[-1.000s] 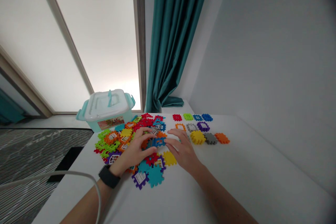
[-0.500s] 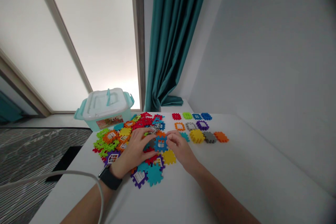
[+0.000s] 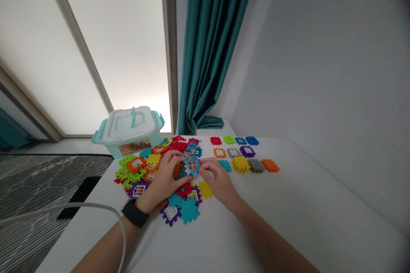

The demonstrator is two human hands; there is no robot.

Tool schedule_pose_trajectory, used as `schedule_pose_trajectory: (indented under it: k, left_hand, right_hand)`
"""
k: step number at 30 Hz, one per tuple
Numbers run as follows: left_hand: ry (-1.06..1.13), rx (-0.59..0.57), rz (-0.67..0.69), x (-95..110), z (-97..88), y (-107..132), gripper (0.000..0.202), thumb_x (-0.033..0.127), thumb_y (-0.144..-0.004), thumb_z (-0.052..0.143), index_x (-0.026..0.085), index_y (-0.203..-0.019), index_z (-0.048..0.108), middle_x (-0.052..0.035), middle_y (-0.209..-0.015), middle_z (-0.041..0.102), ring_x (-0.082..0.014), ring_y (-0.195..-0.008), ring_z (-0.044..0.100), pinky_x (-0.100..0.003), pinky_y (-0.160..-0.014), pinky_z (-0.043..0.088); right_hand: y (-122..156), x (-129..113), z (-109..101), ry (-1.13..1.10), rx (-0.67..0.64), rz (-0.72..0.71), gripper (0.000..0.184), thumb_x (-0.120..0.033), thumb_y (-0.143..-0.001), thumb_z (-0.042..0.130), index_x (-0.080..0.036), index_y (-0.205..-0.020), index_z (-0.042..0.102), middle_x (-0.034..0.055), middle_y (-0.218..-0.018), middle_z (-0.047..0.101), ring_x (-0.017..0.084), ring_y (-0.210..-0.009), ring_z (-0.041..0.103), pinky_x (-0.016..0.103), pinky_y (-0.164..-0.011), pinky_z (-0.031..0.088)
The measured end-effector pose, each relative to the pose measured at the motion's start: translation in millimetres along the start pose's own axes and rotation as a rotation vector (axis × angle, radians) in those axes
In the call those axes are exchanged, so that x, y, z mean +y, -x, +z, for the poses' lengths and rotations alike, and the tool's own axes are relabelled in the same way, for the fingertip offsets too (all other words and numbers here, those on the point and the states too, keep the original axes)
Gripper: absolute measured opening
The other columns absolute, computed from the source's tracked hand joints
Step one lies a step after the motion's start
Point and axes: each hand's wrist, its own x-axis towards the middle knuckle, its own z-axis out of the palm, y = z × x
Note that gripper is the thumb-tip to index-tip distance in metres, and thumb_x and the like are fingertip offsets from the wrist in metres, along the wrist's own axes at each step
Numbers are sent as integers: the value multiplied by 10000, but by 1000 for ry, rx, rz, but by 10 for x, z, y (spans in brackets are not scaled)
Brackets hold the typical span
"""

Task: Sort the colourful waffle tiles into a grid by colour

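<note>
A blue square building tile with notched edges and a window frame is held between my hands over a heap of similar tiles. My left hand, wearing a black watch, spans its left side, fingers at the top edge and thumb near the bottom. At the right edge my right hand pinches the tile with its fingertips. Just below lie a yellow tile, a red tile, a turquoise tile and a purple window tile.
Sorted tiles stand in rows on the right, including a yellow stack, a grey stack and an orange tile. A lidded plastic box sits at the table's back left. A pale cable crosses by my left forearm.
The blue window tile has moved up and slightly left, and now looks tilted. My right hand has shifted a little with it; my left fingers have come closer around it.
</note>
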Motion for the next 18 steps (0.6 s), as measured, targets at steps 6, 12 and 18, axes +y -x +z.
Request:
schedule_pose_trajectory:
  k: [6,12,18]
  left_hand:
    - [-100,-76,62,48,38,43,294,276,-792,822,210,-955,586,-101,-1245,575,-294,-1163,562,-454,-970,497]
    - [-181,-114,124,115,-27,24,573,263,-777,835,237,-1281,565,-114,-1311,562,-313,-1210,542,-481,-1016,480]
    - [-199,-127,149,121,-54,27,544,282,-747,868,244,-1225,612,-115,-1337,555,-329,-1225,539,-496,-1025,484]
  right_hand:
    - [-47,58,-73,54,86,5,270,-388,-951,555,-222,-744,606,59,-927,627,222,-954,595,364,-886,469]
    - [-46,71,-112,57,-53,24,269,-401,-948,555,-223,-753,605,52,-960,595,231,-1005,584,386,-943,436]
    - [-30,24,-109,-20,-147,31,291,-410,-963,544,-223,-745,592,37,-932,587,203,-936,583,341,-877,453]
